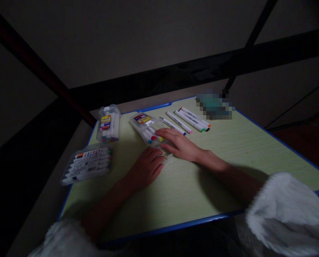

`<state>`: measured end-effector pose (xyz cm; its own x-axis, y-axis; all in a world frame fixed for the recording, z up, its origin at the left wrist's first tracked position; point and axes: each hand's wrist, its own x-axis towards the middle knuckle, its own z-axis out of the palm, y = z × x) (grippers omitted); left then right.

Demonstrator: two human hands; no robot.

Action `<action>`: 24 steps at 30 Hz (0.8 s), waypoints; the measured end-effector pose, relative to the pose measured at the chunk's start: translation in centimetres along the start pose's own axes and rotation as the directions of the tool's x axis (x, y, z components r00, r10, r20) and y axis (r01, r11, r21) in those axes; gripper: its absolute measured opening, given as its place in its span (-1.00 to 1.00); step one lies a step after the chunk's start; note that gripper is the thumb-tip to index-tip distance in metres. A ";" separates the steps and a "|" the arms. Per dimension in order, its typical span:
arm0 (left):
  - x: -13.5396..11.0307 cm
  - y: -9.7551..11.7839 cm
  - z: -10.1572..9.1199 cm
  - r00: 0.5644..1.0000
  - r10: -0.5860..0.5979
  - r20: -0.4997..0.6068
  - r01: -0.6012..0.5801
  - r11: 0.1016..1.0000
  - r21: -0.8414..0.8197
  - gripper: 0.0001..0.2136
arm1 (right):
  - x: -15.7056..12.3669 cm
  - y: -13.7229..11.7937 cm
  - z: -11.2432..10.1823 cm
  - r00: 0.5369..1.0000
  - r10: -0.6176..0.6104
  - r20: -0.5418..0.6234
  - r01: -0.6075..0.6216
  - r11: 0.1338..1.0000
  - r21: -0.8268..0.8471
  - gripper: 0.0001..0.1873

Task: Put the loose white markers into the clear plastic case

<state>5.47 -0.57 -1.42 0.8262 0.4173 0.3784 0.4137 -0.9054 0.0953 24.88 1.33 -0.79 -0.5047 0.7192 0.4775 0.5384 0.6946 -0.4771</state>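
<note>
No wording could be made out. A yellow, red and blue label was carried by the open clear plastic marker case (144, 123), a similar one by the closed clear plastic marker box (108, 125), fine print and coloured dots by the flat clear marker pack (88, 164), and dark barrel print by the loose white markers (188, 119); all of it was too blurred.

Your table (242, 150) has a pale green top edged in blue. Take the open marker case (144, 127) as your mark. A clear marker pack (109, 125) sits just left of it, and a flat marker box (88, 165) lies nearer you on the left. Loose markers (187, 119) lie in a row to the right.
</note>
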 end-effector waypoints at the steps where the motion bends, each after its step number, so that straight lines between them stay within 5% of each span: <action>1: 0.0 0.0 0.0 1.000 0.000 0.003 0.000 1.000 0.000 -0.85 | 0.0 0.0 0.0 1.000 0.003 0.002 -0.003 1.000 0.000 -0.60; 24: -0.1 0.0 0.0 1.000 0.006 -0.004 -0.006 1.000 -0.007 -0.85 | 0.0 -0.3 0.0 0.998 0.064 -0.003 -0.064 0.997 0.032 -0.61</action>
<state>5.38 -0.57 -1.46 0.8271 0.4113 0.3831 0.4056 -0.9086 0.0998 24.72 1.19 -0.66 -0.4668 0.7623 0.4482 0.5475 0.6472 -0.5304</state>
